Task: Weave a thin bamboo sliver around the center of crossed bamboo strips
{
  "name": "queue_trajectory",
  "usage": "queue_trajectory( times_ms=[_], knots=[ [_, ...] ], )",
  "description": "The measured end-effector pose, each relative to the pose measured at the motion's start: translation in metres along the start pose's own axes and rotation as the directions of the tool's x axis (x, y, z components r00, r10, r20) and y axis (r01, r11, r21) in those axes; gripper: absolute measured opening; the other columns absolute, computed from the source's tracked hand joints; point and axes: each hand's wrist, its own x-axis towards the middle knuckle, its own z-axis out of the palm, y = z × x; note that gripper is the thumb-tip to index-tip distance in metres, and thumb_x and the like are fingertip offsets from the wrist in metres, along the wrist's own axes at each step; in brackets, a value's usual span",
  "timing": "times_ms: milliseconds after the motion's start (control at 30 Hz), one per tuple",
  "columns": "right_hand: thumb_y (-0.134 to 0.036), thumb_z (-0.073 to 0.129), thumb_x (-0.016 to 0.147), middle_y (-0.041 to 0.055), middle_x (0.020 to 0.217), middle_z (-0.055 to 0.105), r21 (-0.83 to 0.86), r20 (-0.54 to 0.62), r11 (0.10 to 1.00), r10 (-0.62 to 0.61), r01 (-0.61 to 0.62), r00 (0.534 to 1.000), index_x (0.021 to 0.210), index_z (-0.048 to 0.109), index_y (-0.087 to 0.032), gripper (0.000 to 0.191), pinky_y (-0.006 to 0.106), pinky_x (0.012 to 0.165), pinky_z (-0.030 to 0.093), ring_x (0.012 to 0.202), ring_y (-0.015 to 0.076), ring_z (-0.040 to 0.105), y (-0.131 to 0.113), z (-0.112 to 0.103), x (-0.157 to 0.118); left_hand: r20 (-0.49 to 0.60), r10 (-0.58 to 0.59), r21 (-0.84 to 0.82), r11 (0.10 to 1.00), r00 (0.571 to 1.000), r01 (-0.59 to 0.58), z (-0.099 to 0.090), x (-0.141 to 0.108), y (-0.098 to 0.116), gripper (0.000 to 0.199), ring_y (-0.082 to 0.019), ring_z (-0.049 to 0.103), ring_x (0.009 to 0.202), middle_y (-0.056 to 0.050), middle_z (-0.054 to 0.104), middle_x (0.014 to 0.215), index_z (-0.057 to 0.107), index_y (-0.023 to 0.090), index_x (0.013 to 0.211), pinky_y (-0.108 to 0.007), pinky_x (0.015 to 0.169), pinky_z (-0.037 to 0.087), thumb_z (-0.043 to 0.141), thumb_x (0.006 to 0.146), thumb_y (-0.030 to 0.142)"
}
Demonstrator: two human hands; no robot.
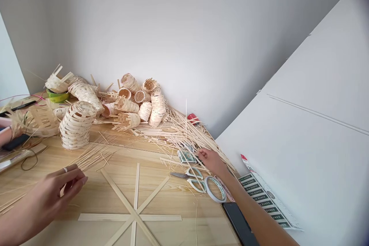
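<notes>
In the head view, the reference item is a star of flat bamboo strips (134,215) laid crossed on a wooden table (49,161). The left hand (62,188), which wears a ring (65,169), is positioned left of the star. It is closed, gripping a bundle of thin bamboo strips (92,155) that runs up and away from the star. The right hand (211,161) is beyond the star on its right side, with fingers curled among loose strips (196,138); whether it grips a strip cannot be determined. Scissors (188,178) and a roll of white tape (215,189) lie right of the star, below that hand, with a small card pack (186,157) just beyond them. A phone (238,223) and a label sheet (268,200) lie farther right of the star. A heap of woven bamboo baskets (138,102) sits well beyond the star, against a white wall (173,27), and a larger coiled basket (77,125) stands beyond its left side.
</notes>
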Motion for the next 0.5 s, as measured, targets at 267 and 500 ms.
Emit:
queue_trajectory(
  times_ms=[267,500],
  knots=[
    [-0.038,0.065,0.100,0.0017,0.088,0.072,0.000,0.070,0.999,-0.051,0.051,0.996,0.093,0.069,-0.017,0.023,0.036,0.082,0.055,0.080,0.0171,0.068,-0.046,0.023,-0.019,0.065,0.005,0.017,1.000,0.998,-0.006,0.004,0.001,-0.005,0.038,-0.017,0.061,0.074,0.002,0.066,0.083,0.063,0.023,0.087,-0.026,0.071,0.042,0.042,0.106,0.049],
    [-0.039,0.064,0.101,-0.0003,0.082,0.068,-0.020,0.050,1.000,-0.014,0.015,0.999,0.097,0.067,-0.016,0.023,0.035,0.076,0.055,0.073,0.0158,0.065,-0.048,0.028,-0.025,0.015,0.028,0.009,1.000,1.000,-0.028,0.003,-0.002,0.001,0.037,-0.015,0.062,0.071,0.004,0.067,0.080,0.066,0.025,0.085,-0.023,0.069,0.045,0.045,0.104,0.049]
  ],
)
